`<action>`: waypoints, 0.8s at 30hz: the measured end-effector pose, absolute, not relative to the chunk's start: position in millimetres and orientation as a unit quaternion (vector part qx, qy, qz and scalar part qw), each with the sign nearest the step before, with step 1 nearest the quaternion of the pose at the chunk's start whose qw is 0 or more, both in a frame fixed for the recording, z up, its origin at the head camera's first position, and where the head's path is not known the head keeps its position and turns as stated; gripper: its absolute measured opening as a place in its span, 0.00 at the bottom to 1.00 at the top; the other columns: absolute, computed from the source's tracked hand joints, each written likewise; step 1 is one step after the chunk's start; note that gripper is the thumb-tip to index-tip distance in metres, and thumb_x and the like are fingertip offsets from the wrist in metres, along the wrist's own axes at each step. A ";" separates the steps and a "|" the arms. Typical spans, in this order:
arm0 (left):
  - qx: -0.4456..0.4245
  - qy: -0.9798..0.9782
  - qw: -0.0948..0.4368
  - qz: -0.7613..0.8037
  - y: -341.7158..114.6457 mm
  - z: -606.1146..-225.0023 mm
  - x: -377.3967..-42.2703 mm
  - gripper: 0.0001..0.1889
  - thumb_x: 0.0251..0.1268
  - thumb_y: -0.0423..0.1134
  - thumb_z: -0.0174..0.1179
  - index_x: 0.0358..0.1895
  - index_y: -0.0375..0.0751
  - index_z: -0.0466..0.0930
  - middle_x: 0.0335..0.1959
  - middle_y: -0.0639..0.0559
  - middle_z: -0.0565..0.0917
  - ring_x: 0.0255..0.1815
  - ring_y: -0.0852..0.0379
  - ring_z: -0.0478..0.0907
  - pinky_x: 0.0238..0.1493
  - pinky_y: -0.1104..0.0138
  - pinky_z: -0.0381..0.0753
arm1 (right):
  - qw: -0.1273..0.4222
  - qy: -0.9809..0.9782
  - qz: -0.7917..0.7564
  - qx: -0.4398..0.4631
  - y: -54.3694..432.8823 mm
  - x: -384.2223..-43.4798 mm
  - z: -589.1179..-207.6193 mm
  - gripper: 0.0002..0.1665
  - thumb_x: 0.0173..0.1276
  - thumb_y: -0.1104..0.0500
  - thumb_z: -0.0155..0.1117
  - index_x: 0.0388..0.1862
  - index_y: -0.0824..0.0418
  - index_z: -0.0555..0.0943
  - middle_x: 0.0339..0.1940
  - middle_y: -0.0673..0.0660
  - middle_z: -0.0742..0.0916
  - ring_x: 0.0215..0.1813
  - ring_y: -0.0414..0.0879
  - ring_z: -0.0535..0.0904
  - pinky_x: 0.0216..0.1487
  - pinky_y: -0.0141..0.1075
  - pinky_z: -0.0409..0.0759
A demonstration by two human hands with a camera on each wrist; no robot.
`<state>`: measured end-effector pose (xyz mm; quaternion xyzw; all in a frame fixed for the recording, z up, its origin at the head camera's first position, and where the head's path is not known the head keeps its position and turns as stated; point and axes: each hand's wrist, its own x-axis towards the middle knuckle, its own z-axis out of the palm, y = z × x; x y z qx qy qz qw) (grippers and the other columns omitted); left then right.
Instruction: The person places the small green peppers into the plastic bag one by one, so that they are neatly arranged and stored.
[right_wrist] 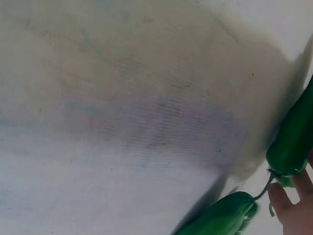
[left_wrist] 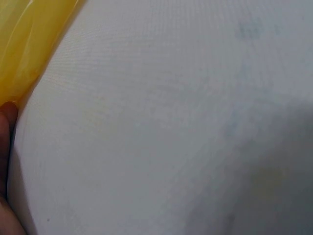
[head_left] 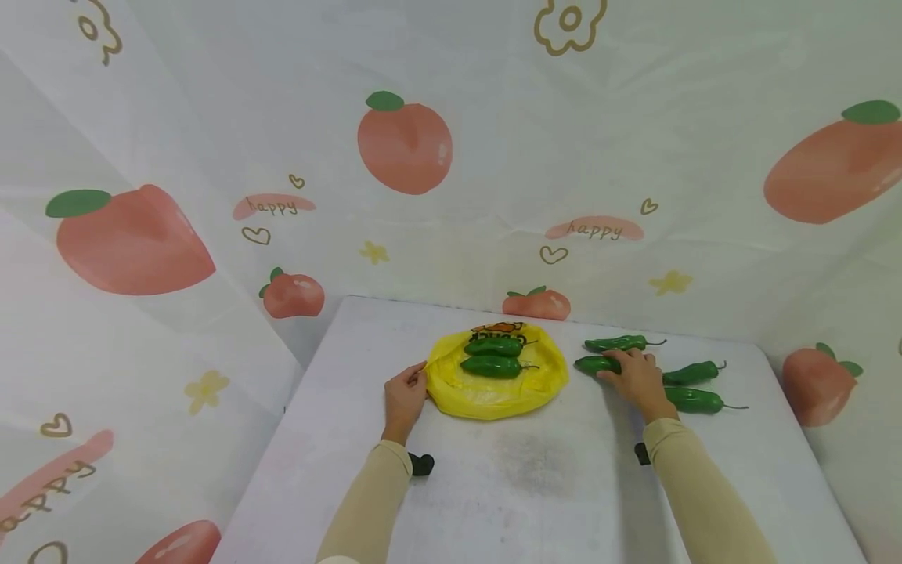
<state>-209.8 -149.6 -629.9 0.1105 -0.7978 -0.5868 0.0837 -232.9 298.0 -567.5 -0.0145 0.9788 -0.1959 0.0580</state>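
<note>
A yellow plastic bag (head_left: 461,403) lies spread on the table, with two green peppers (head_left: 491,366) side by side on it. My left hand (head_left: 406,399) pinches the bag's left edge; the left wrist view catches a fingertip (left_wrist: 9,112) against the yellow plastic (left_wrist: 29,44). To the right of the bag, my right hand (head_left: 636,384) grips a green pepper (head_left: 590,365) from above, covering its stem end. In the right wrist view the fingers touch this pepper (right_wrist: 292,132). Another pepper (right_wrist: 220,215) lies close to that hand.
One green pepper (head_left: 615,343) lies behind the right hand, and two more, an upper one (head_left: 690,373) and a lower one (head_left: 694,401), lie to its right. A fruit-patterned sheet (head_left: 465,235) hangs behind the white table (head_left: 493,501) and along its sides.
</note>
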 end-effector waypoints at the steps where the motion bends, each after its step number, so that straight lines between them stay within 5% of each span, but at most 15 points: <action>1: 0.110 -0.797 0.084 -0.588 -149.5 -630.7 -210.1 0.14 0.72 0.41 0.59 0.54 0.46 0.89 0.40 0.45 0.91 0.28 0.60 0.83 0.28 0.73 0.84 | 0.055 0.978 -0.198 -0.014 297.4 -232.2 -567.2 0.34 0.72 0.46 0.65 0.71 0.62 0.74 0.62 0.77 0.74 0.61 0.77 0.66 0.56 0.72 0.68; 18: 0.100 -0.804 0.096 -0.578 -150.5 -635.1 -210.2 0.14 0.73 0.40 0.59 0.54 0.45 0.89 0.40 0.46 0.91 0.29 0.60 0.83 0.29 0.73 0.84 | -0.024 0.968 -0.247 -0.042 291.5 -226.5 -558.9 0.32 0.71 0.49 0.68 0.67 0.64 0.75 0.58 0.74 0.74 0.55 0.70 0.68 0.57 0.66 0.73; 24: 0.101 -0.804 0.092 -0.579 -150.2 -633.1 -209.7 0.14 0.73 0.40 0.59 0.55 0.45 0.89 0.40 0.46 0.91 0.29 0.60 0.84 0.29 0.73 0.85 | -0.037 0.966 -0.248 -0.058 290.5 -225.3 -549.4 0.32 0.71 0.47 0.67 0.67 0.64 0.77 0.62 0.74 0.75 0.60 0.72 0.67 0.63 0.68 0.70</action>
